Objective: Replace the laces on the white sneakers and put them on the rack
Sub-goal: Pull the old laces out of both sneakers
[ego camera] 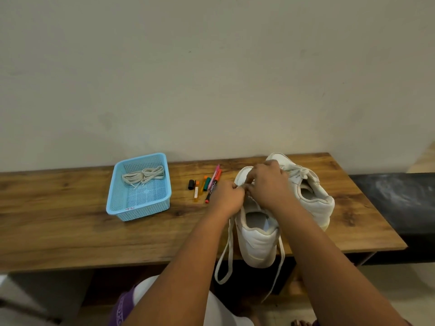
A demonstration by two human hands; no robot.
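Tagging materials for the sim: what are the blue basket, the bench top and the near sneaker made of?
Blue basket: moulded plastic, judging by the perforated grid walls and slight sheen. Bench top: wood or wood-look laminate, matte, with visible grain and knots. Near sneaker: smooth white leather or synthetic, stitched panels; which one can't be told.

one head-worn wide-angle view looks forward and down from above the near edge of the worktop (pixel 70 231), close over it. the wall (pixel 211 67) fills 12 o'clock; the person's forearms enter from 6 o'clock.
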